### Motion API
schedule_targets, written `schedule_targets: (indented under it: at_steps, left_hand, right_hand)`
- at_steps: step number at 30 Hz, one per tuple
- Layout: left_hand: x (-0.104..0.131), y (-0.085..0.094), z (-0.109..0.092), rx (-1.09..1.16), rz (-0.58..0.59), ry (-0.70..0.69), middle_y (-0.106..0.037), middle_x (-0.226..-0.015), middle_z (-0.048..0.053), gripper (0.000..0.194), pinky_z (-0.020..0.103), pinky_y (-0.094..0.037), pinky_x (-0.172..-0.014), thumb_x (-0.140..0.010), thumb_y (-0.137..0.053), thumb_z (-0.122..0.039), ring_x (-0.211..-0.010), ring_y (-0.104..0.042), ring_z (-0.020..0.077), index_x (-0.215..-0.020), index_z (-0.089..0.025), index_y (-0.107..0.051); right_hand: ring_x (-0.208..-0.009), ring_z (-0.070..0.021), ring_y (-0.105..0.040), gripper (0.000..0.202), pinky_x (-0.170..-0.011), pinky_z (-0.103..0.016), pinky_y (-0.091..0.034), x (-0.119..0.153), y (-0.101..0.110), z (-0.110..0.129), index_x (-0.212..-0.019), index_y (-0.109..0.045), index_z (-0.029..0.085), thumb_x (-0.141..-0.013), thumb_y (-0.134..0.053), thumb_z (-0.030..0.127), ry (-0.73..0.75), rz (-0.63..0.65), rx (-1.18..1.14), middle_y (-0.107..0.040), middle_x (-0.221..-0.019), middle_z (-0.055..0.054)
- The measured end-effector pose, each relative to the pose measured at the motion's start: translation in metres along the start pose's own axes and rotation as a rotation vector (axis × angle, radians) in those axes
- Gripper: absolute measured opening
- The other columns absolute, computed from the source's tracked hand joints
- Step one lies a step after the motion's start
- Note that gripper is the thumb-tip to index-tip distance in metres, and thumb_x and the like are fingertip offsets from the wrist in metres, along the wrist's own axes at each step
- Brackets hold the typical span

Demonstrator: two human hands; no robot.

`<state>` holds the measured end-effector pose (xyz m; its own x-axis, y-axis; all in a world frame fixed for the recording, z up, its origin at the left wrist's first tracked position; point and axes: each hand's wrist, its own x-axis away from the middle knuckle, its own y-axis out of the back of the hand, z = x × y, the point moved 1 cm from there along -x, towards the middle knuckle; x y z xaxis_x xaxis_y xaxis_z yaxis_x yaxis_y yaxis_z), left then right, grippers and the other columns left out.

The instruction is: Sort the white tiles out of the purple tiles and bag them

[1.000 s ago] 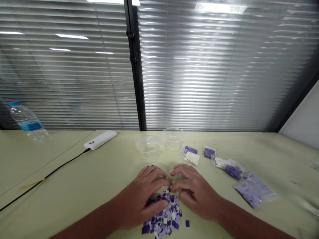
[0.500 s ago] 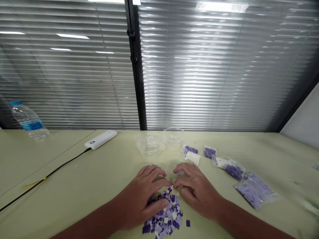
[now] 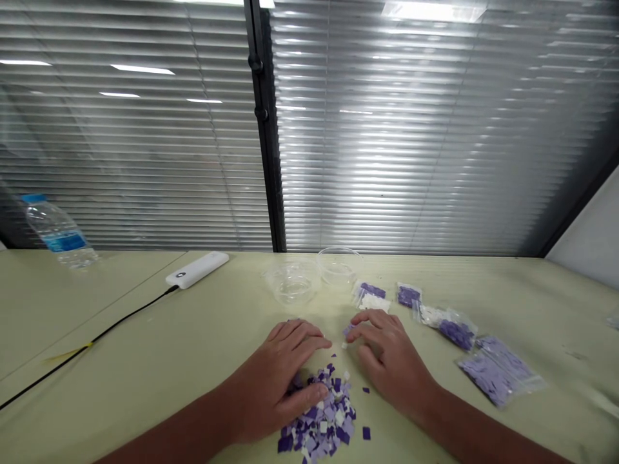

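Note:
A loose heap of small square tiles (image 3: 333, 419), dark purple, lilac and white, lies on the pale table in front of me. My left hand (image 3: 283, 380) rests along the heap's left side, fingers stretched out and thumb lying over some tiles. Beyond the heap on the right, my right hand (image 3: 387, 351) is apart from it, its fingers spread and bent downward. By its fingertips a lilac tile (image 3: 348, 329) lies on the table, partly covered. A single dark purple tile (image 3: 366, 433) sits to the right of the heap.
Two clear plastic bowls (image 3: 294, 283) stand farther back. To the right lie small bags of purple and white tiles (image 3: 374, 296) and a larger bag of lilac tiles (image 3: 498, 370). On the left are a white power bank (image 3: 198, 269) with a black cable (image 3: 130, 314) and a water bottle (image 3: 60, 232).
My right hand has moved right and slightly away from me, widening the gap to my left hand. A small dark tile now shows beside it. My left hand has hardly moved.

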<state>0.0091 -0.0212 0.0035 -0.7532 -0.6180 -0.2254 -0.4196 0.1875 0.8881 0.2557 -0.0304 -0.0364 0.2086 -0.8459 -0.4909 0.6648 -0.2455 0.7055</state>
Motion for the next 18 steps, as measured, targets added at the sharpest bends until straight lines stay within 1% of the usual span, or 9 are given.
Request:
schedule_targets:
  at_steps: [2, 4, 6, 8, 10, 12, 14, 16, 18]
  left_hand:
    - [0.001, -0.002, 0.005, 0.006, -0.063, 0.028, -0.062, -0.133, 0.006, 0.038, 0.042, -0.045, -0.109, -0.099, -0.058, -0.026, -0.125, -0.054, 0.0274, -0.136, -0.028, -0.055]
    - [0.001, -0.004, 0.012, 0.003, -0.144, 0.08, -0.063, -0.13, 0.006, 0.039, 0.044, -0.045, -0.107, -0.095, -0.052, -0.017, -0.124, -0.054, 0.028, -0.132, -0.027, -0.055]
    - [0.001, -0.006, 0.019, -0.001, -0.22, 0.152, -0.063, -0.127, 0.007, 0.041, 0.048, -0.045, -0.106, -0.09, -0.05, -0.011, -0.122, -0.054, 0.0295, -0.128, -0.025, -0.055]
    - [0.001, -0.007, 0.023, 0.001, -0.261, 0.206, -0.062, -0.125, 0.007, 0.041, 0.05, -0.044, -0.105, -0.088, -0.048, -0.01, -0.12, -0.054, 0.03, -0.125, -0.024, -0.056]
    - [0.001, -0.006, 0.022, 0.005, -0.235, 0.195, -0.061, -0.125, 0.006, 0.041, 0.049, -0.045, -0.104, -0.088, -0.047, -0.009, -0.121, -0.053, 0.0292, -0.124, -0.026, -0.056]
    - [0.0, -0.006, 0.017, -0.003, -0.173, 0.128, -0.061, -0.126, 0.005, 0.042, 0.046, -0.044, -0.104, -0.088, -0.047, -0.008, -0.122, -0.052, 0.0281, -0.124, -0.028, -0.057]
    - [0.0, -0.006, 0.013, -0.02, -0.139, 0.058, -0.06, -0.126, 0.004, 0.045, 0.045, -0.042, -0.105, -0.086, -0.048, -0.006, -0.123, -0.051, 0.0274, -0.124, -0.028, -0.058]
    - [-0.001, -0.006, 0.011, -0.025, -0.136, 0.031, -0.061, -0.124, 0.004, 0.046, 0.044, -0.042, -0.106, -0.084, -0.049, -0.004, -0.123, -0.051, 0.0269, -0.122, -0.028, -0.058]
    - [-0.001, -0.007, 0.01, -0.014, -0.124, 0.024, -0.061, -0.123, 0.004, 0.045, 0.042, -0.042, -0.104, -0.084, -0.049, -0.004, -0.121, -0.052, 0.0263, -0.121, -0.028, -0.058]
  right_hand:
    - [-0.108, -0.0281, -0.062, 0.028, -0.097, -0.05, -0.043, 0.0, 0.0, -0.003, -0.088, -0.069, 0.022, -0.083, -0.049, 0.003, -0.08, -0.022, -0.028, -0.069, -0.106, -0.007]
    - [-0.107, -0.0283, -0.062, 0.029, -0.096, -0.05, -0.044, 0.0, 0.0, -0.004, -0.086, -0.069, 0.022, -0.084, -0.048, 0.003, -0.102, -0.024, -0.035, -0.069, -0.106, -0.007]
    - [-0.109, -0.0291, -0.061, 0.031, -0.096, -0.051, -0.044, 0.0, -0.001, -0.004, -0.086, -0.072, 0.023, -0.085, -0.048, 0.004, -0.057, -0.006, -0.017, -0.069, -0.108, -0.007]
    - [-0.113, -0.03, -0.06, 0.033, -0.097, -0.051, -0.043, 0.001, -0.001, -0.002, -0.087, -0.075, 0.025, -0.087, -0.048, 0.005, -0.003, 0.021, 0.004, -0.069, -0.111, -0.007]
    - [-0.116, -0.0301, -0.059, 0.035, -0.097, -0.05, -0.044, 0.001, -0.001, 0.0, -0.09, -0.078, 0.026, -0.087, -0.05, 0.005, 0.032, 0.065, 0.002, -0.069, -0.114, -0.007]
    - [-0.122, -0.0297, -0.057, 0.04, -0.099, -0.049, -0.044, 0.002, -0.002, 0.003, -0.098, -0.079, 0.029, -0.084, -0.051, 0.003, 0.058, 0.121, -0.021, -0.067, -0.121, -0.007]
    - [-0.126, -0.0295, -0.054, 0.048, -0.102, -0.048, -0.044, 0.002, -0.002, 0.005, -0.107, -0.078, 0.031, -0.08, -0.052, 0.0, 0.081, 0.159, -0.04, -0.065, -0.126, -0.006]
    - [-0.126, -0.0299, -0.054, 0.048, -0.103, -0.049, -0.043, 0.002, -0.002, 0.005, -0.107, -0.078, 0.031, -0.079, -0.053, 0.001, 0.082, 0.162, -0.044, -0.065, -0.126, -0.006]
    - [-0.123, -0.0299, -0.056, 0.042, -0.1, -0.049, -0.044, 0.002, -0.002, 0.004, -0.101, -0.078, 0.029, -0.081, -0.052, 0.002, 0.071, 0.143, -0.037, -0.067, -0.123, -0.006]
